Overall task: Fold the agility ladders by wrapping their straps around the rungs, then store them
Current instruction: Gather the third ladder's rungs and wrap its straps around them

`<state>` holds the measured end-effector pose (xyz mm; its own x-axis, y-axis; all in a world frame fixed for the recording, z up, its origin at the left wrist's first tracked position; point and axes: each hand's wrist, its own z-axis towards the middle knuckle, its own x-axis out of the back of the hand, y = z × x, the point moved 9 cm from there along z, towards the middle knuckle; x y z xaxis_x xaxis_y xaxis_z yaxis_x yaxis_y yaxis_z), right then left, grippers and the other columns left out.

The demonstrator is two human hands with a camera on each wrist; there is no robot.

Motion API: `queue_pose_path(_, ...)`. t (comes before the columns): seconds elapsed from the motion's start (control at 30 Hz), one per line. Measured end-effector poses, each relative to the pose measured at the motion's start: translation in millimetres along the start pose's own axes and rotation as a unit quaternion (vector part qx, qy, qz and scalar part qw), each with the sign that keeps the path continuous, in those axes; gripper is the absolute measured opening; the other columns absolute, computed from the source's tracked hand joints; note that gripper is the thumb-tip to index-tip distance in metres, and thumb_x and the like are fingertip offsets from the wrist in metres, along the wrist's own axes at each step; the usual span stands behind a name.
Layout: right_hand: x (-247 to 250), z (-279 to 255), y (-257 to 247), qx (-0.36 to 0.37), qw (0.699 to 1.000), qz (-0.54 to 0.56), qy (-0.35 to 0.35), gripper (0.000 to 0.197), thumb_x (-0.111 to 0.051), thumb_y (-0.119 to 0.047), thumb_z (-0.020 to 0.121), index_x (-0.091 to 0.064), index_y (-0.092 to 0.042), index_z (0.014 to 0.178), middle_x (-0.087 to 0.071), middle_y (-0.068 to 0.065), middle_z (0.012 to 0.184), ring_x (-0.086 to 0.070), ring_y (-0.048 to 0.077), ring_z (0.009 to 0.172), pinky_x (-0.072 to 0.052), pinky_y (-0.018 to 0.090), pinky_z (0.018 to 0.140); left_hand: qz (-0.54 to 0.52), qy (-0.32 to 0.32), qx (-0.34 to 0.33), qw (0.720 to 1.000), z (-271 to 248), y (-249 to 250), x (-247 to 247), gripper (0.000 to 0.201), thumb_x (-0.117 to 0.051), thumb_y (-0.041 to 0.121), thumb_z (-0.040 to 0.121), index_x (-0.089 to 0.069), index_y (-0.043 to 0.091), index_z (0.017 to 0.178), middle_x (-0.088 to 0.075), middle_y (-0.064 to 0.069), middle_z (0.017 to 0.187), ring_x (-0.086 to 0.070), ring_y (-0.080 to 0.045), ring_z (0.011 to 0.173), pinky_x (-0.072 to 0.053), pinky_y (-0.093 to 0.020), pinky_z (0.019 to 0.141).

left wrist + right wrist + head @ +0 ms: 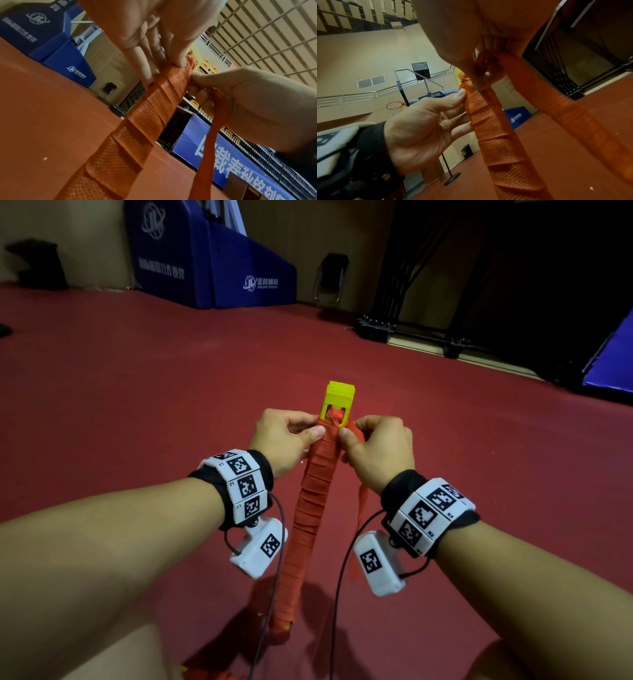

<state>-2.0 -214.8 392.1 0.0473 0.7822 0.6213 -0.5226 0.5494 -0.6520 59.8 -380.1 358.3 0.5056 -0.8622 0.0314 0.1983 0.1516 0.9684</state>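
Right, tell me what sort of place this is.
Most likely an indoor sports hall: a basketball hoop on a stand with a scoreboard above it, a red court floor, and blue padding by the wall.

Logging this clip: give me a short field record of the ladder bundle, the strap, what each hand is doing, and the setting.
bundle: yellow rungs stacked together, wound along their length in orange strap, held upright above the floor
loose strap end: hangs down past the right hand
left hand: pinches the wrapped top of the bundle
right hand: pinches the strap beside the top
wrapping: nearly up to the yellow tip
setting: red floor, blue pads at the wall
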Motion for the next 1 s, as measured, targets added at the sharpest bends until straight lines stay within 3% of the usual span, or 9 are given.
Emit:
queue_pose_path(0.13,5.5,-2.4,-8.3,0.013,1.000,0.014,0.025,0.021,-0.070,-0.039,0.083,-0.073,-0.019,0.079,-0.072,-0.003,0.072,-0.069,0.022,0.076,-0.056,0.037,0.076,-0.018,-0.010,-0.003,1.000,-2.6,7.0,1.6,0.020,-0.072,-0.001,0.089,-0.072,0.005,0.108,-0.072,-0.002,0.085,-0.069,-0.016,0.081,-0.063,-0.033,0.074)
queue_pose_path(0.2,6.4,-0.4,-5.3,0.003,0.999,0.016,0.032,0.020,-0.071,-0.040,0.082,-0.072,-0.020,0.081,-0.073,-0.003,0.073,-0.070,0.022,0.077,-0.057,0.038,0.077,-0.032,-0.023,-0.007,0.999,-4.2,10.2,-0.5,0.017,-0.071,-0.005,0.088,-0.073,0.009,0.097,-0.072,-0.001,0.082,-0.070,-0.014,0.078,-0.063,-0.032,0.073)
queue_pose_path(0.37,0.0,1.2,5.6,-0.046,0.999,0.020,0.018,0.024,-0.065,-0.046,0.076,-0.064,-0.022,0.073,-0.071,0.000,0.067,-0.071,0.026,0.076,-0.058,0.040,0.077,-0.028,-0.036,-0.006,0.999,-6.7,7.1,-5.4,0.022,-0.078,-0.006,0.081,-0.069,0.015,0.081,-0.075,-0.008,0.082,-0.071,-0.021,0.081,-0.062,-0.049,0.079)
queue_pose_path(0.5,-2.2,-2.3,-2.1,-0.027,0.999,0.032,-0.007,0.012,-0.065,-0.031,0.082,-0.070,-0.020,0.078,-0.072,-0.002,0.068,-0.071,0.023,0.080,-0.057,0.039,0.080,-0.013,-0.035,-0.014,0.999,-7.0,6.2,-5.5,0.027,-0.085,-0.004,0.073,-0.067,0.017,0.072,-0.074,-0.021,0.086,-0.070,-0.023,0.078,-0.060,-0.059,0.079)
queue_pose_path(0.57,-5.5,-6.2,-8.5,-0.012,0.998,0.051,-0.032,0.011,-0.064,-0.026,0.082,-0.073,-0.020,0.083,-0.073,-0.002,0.074,-0.070,0.022,0.080,-0.057,0.039,0.079,-0.010,-0.025,-0.023,0.999,-6.3,7.6,-2.4,0.030,-0.090,0.002,0.067,-0.068,0.023,0.064,-0.073,-0.017,0.079,-0.068,-0.022,0.074,-0.060,-0.061,0.076)
queue_pose_path(0.67,-8.5,-9.2,-12.5,-0.007,0.993,0.096,-0.065,0.010,-0.062,-0.020,0.082,-0.072,-0.020,0.082,-0.072,-0.001,0.069,-0.070,0.020,0.071,-0.057,0.043,0.075,0.008,-0.009,-0.043,0.999,-4.2,9.5,2.1,0.031,-0.094,0.033,0.049,-0.066,0.026,0.060,-0.071,-0.013,0.070,-0.064,-0.019,0.066,-0.060,-0.060,0.071)
queue_pose_path(0.77,-8.1,-9.8,-18.9,0.002,0.988,0.128,-0.092,0.007,-0.066,-0.021,0.079,-0.072,-0.018,0.079,-0.071,-0.001,0.066,-0.068,0.022,0.069,-0.056,0.046,0.072,0.024,0.003,-0.058,0.998,0.4,7.1,5.5,0.038,-0.091,0.049,0.043,-0.067,0.027,0.064,-0.073,-0.012,0.072,-0.069,-0.026,0.067,-0.059,-0.061,0.068)
queue_pose_path(0.87,-10.9,-12.4,-26.5,0.012,0.982,0.146,-0.117,0.022,-0.065,-0.037,0.071,-0.072,-0.018,0.079,-0.070,-0.001,0.067,-0.068,0.025,0.070,-0.057,0.046,0.070,0.038,0.019,-0.065,0.997,2.5,8.5,12.6,0.045,-0.090,0.054,0.039,-0.069,0.035,0.074,-0.073,-0.002,0.073,-0.070,-0.029,0.067,-0.061,-0.055,0.068)
queue_pose_path(1.0,-14.8,-12.4,-28.3,0.024,0.980,0.137,-0.143,0.017,-0.064,-0.034,0.072,-0.071,-0.020,0.080,-0.062,-0.003,0.063,-0.057,0.017,0.062,-0.055,0.047,0.068,0.073,0.039,-0.080,0.993,1.6,13.7,20.0,0.075,-0.100,0.031,0.050,-0.061,0.033,0.114,-0.070,0.010,0.108,-0.055,-0.009,0.060,-0.057,-0.037,0.061)
